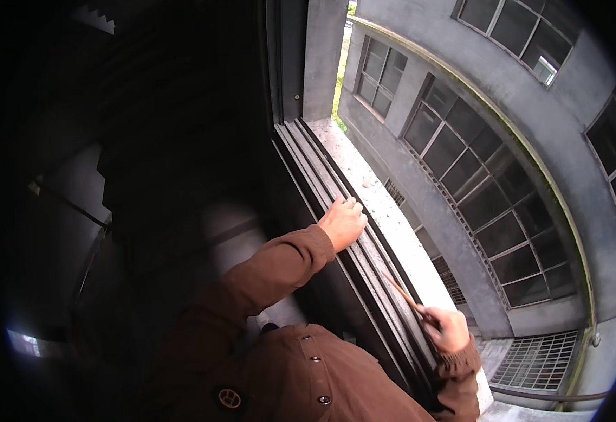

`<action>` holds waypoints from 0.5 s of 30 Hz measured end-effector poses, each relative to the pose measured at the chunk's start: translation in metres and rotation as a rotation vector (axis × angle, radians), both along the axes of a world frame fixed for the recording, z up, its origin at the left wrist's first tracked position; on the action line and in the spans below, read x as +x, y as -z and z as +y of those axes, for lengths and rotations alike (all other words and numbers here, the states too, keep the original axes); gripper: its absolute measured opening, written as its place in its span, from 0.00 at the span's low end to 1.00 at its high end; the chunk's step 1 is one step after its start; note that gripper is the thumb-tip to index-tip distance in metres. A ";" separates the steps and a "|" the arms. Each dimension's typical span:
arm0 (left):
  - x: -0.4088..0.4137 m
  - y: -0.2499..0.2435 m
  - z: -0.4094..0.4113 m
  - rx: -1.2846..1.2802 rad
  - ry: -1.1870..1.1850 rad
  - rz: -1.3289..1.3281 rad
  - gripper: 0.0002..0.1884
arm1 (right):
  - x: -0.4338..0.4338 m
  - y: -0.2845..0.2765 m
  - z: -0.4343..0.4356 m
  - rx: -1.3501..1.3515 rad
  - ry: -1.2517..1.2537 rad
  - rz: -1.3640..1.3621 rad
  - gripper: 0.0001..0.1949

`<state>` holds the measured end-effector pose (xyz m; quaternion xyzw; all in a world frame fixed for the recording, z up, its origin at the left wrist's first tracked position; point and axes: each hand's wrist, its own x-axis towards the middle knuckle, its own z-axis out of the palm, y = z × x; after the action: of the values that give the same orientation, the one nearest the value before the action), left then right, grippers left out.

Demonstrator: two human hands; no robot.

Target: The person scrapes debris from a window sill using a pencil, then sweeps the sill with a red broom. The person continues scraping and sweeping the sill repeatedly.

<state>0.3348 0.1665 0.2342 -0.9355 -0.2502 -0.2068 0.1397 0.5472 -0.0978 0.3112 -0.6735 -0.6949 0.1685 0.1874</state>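
My left hand (342, 221) rests with curled fingers on the sliding-window track (321, 182), at its outer rail. Its fingertips are hidden, so whether it grips the rail or only leans there is unclear. Lower down and to the right, my right hand (445, 328) is closed around a thin brown stick (401, 289). The stick's far end points up and left, over the grooves of the track; I cannot tell if it touches them. Dark grooves and pale ridges run the length of the track.
Outside the track lies a sunlit, rough window ledge (392, 211) with small bits of debris. The dark window frame (287, 63) stands at the far end. Beyond the opening is a grey building (529, 105) with paned windows and a metal grille (537, 358). The room on the left is very dark.
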 end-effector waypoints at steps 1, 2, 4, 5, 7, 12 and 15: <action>0.002 0.001 -0.003 -0.043 0.047 -0.017 0.03 | -0.004 0.008 0.012 0.016 0.000 -0.014 0.13; 0.002 0.001 -0.005 -0.087 0.089 -0.036 0.03 | -0.007 0.024 0.027 0.082 -0.014 0.025 0.13; 0.003 -0.001 -0.011 -0.159 0.143 -0.032 0.02 | -0.018 0.037 0.055 0.132 0.001 0.078 0.13; 0.006 -0.001 -0.010 -0.220 0.134 -0.068 0.03 | -0.022 0.037 0.064 0.115 0.026 0.095 0.12; 0.009 -0.008 -0.010 -0.344 0.101 -0.159 0.03 | -0.021 0.033 0.068 0.168 0.043 0.155 0.12; 0.048 -0.036 -0.013 -0.709 0.384 -0.726 0.14 | 0.010 0.014 0.038 0.223 0.340 0.360 0.11; 0.024 -0.057 -0.002 -0.526 0.051 -0.270 0.12 | 0.011 0.006 0.006 0.139 0.225 0.228 0.11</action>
<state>0.3587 0.1650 0.2910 -0.9096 -0.2878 -0.2609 -0.1476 0.5579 -0.0919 0.3054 -0.7090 -0.5993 0.1733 0.3287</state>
